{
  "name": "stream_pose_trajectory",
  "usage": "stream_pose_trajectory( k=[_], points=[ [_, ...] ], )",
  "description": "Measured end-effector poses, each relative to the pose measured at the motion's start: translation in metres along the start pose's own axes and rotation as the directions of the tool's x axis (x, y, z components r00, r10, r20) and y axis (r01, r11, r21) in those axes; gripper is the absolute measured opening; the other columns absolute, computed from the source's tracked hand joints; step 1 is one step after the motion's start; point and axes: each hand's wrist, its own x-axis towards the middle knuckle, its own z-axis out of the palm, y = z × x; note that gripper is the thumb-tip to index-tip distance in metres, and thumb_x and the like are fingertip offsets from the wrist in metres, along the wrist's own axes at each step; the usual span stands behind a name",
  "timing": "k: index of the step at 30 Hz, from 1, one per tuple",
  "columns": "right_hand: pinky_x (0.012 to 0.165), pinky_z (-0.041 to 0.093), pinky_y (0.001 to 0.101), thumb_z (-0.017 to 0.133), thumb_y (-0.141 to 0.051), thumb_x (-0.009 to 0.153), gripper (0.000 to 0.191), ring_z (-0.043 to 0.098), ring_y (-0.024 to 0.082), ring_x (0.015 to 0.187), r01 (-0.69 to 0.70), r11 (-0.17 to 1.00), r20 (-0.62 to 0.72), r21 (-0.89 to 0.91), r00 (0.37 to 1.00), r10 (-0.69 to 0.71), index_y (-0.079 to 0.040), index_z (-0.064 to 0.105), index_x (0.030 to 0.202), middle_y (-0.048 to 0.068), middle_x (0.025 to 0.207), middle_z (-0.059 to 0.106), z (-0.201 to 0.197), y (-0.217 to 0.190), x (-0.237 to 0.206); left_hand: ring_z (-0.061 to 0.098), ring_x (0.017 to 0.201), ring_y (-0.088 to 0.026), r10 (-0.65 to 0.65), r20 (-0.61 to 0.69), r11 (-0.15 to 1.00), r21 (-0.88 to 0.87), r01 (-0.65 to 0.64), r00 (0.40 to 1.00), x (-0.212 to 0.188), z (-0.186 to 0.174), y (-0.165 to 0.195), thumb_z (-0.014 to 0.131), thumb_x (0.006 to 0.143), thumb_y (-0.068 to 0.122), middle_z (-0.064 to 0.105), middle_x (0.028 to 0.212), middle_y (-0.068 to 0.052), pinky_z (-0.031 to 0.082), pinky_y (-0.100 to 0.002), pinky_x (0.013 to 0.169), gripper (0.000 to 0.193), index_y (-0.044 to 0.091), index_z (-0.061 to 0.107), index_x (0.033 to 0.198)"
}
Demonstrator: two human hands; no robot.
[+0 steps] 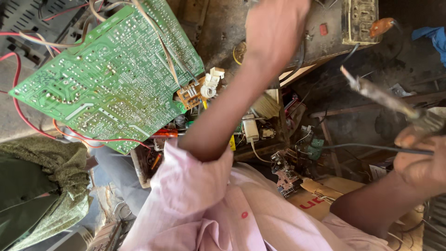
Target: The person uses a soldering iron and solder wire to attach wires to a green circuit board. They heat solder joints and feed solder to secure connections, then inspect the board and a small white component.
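Head view: my right grip (420,160) was clamped on soldering iron (385,98), tip slanting up-left toward green circuit board (109,74). Board lay well apart, far left of iron, long axis running diagonal. My left grip (275,29) reached up over desk (218,28), nearer board; fingers out of frame, couldn't tell whether closed.

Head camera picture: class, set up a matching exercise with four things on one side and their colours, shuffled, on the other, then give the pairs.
Things:
1. circuit board
2. sleeve
3. plug
4. cloth

Colours:
A. blue
B. green
C. pale pink
D. orange

Pairs: 1-B, 2-C, 3-D, 4-A
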Motion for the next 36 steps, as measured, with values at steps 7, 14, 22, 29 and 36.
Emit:
stream_pose_trajectory(
  k=[7,14,22,29,36],
  points=[
    [0.054,0.047,0.0371,0.063,-0.003,0.119,0.007,0.057,0.024,0.059,-0.058,0.994,-0.113,0.097,0.991,0.069,0.001,0.064,0.123,0.018,0.083,0.063,0.143,-0.028,0.08,0.071,0.07,-0.037,-0.075,0.352,0.787,-0.553,0.273,0.933,-0.07,-0.1,-0.035,0.074,0.093,0.039,0.071,0.081,-0.021,0.054,-0.048,0.057,0.039,0.0,0.07,0.09],
    [0.059,0.048,0.0337,0.064,-0.011,0.116,0.011,0.06,0.022,0.064,-0.315,0.842,0.094,0.439,0.948,0.305,-0.001,0.066,0.12,0.022,0.093,0.07,0.187,-0.007,0.079,0.061,0.049,-0.021,-0.047,0.618,0.518,-0.657,0.548,0.785,-0.155,-0.121,-0.093,0.074,0.094,0.042,0.07,0.064,-0.012,0.048,-0.037,0.05,0.035,0.007,0.079,0.094],
    [0.061,0.054,0.038,0.07,-0.009,0.119,0.011,0.064,0.024,0.067,-0.147,0.98,0.092,0.132,0.986,0.136,0.002,0.066,0.12,0.019,0.087,0.067,0.234,0.018,0.102,0.062,0.077,-0.011,-0.232,0.713,0.096,-0.66,0.745,0.661,-0.225,-0.122,-0.176,0.073,0.088,0.007,0.07,0.095,-0.006,0.052,-0.032,0.065,0.036,0.002,0.064,0.122],
    [0.066,0.061,0.031,0.07,0.002,0.117,0.008,0.074,0.024,0.077,0.143,0.903,0.227,-0.406,0.973,-0.052,0.009,0.067,0.118,0.017,0.092,0.068,0.288,0.022,0.146,0.072,0.087,-0.032,-0.397,0.382,0.523,-0.653,0.548,0.835,-0.23,-0.079,-0.205,0.074,0.086,-0.004,0.071,0.102,-0.018,0.057,-0.038,0.075,0.036,0.001,0.066,0.121],
    [0.066,0.061,0.0304,0.071,0.012,0.108,0.013,0.074,0.028,0.085,0.288,0.777,0.332,-0.559,0.937,-0.109,0.011,0.064,0.119,0.024,0.108,0.066,0.334,0.038,0.167,0.069,0.103,-0.042,-0.416,0.268,0.631,-0.603,0.488,0.869,-0.225,-0.047,-0.224,0.071,0.086,-0.006,0.068,0.114,-0.023,0.057,-0.045,0.083,0.04,-0.002,0.064,0.125]
  ],
)
